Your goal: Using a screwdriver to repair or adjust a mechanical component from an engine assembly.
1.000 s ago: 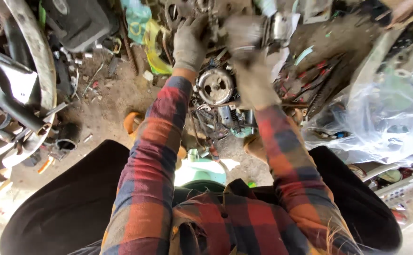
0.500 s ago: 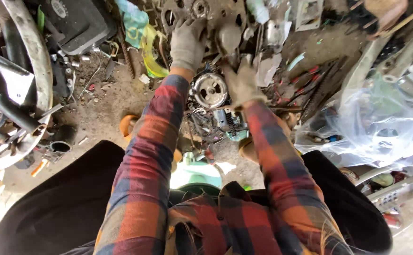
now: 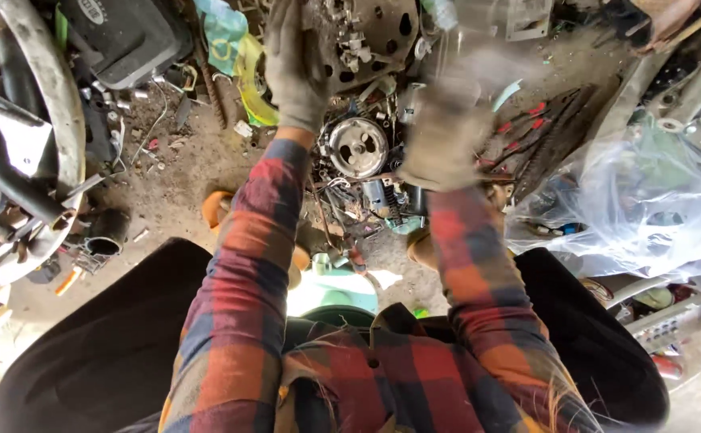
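I sit over a small engine (image 3: 366, 172) on a dirt floor; a round silver rotor (image 3: 358, 147) shows on its face. My left hand (image 3: 294, 72), in a grey glove, grips the left edge of a round, holed metal cover (image 3: 370, 32) just above the engine. My right hand (image 3: 446, 132), also gloved, is blurred and hovers over the engine's right side, and I cannot make out whether it holds anything. Both sleeves are red, orange and blue plaid.
A tyre and frame tubes (image 3: 38, 88) crowd the left, with a black case (image 3: 126, 36) behind them. A clear plastic bag (image 3: 647, 192) lies to the right, beside red-handled tools (image 3: 535, 128). Small parts litter the dirt (image 3: 166, 160). A green container (image 3: 334, 293) sits between my knees.
The view has closed in on the engine. My left hand has stayed at the top by the round cover, while my right hand has shifted right and slightly down, now blurred.
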